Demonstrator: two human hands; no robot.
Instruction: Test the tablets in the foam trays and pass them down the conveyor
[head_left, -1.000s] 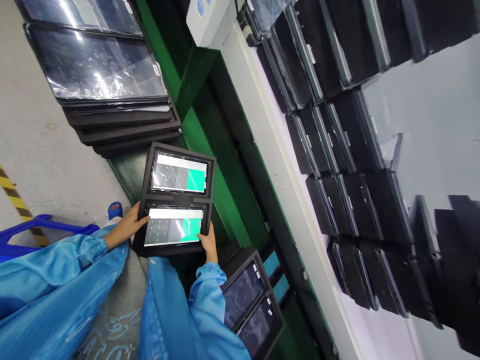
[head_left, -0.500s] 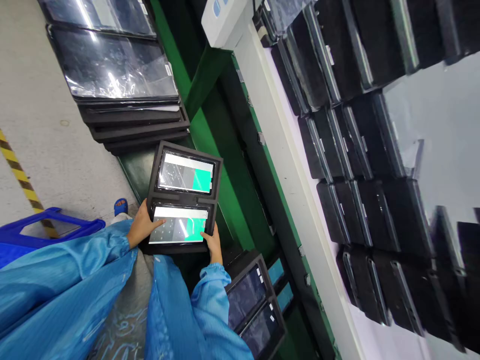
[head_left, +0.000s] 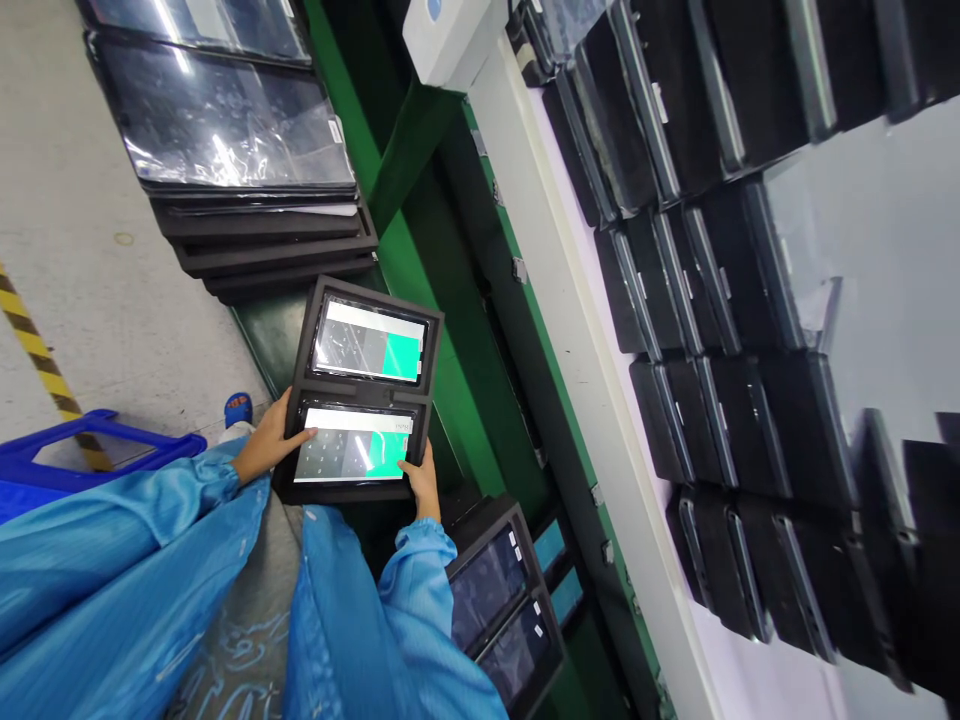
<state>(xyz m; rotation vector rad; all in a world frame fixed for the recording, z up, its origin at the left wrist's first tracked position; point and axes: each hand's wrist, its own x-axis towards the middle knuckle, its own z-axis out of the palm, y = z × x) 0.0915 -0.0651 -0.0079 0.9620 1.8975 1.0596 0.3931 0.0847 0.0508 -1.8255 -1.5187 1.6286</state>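
A black foam tray (head_left: 366, 393) with two lit tablets is held between my hands. Each screen has a keypad with a green block, like a calculator. My left hand (head_left: 270, 440) grips the tray's left edge, its thumb over the nearer tablet (head_left: 341, 455). On the opposite edge, my right hand (head_left: 424, 482) holds the tray with its thumb on that screen's green part. The farther tablet (head_left: 371, 340) lies in the upper recess, untouched. The fingers under the tray are hidden.
A stack of trays with film-covered tablets (head_left: 225, 120) stands at upper left. Another tray with two dark tablets (head_left: 502, 600) lies at lower right. Rows of dark devices (head_left: 712, 290) fill the white bench (head_left: 592, 370) on the right. A blue plastic stool (head_left: 97, 450) is at left.
Digits now show at the top of the nearer tablet's screen. My left thumb has shifted slightly toward the tray's left edge. Both hands still hold the tray.
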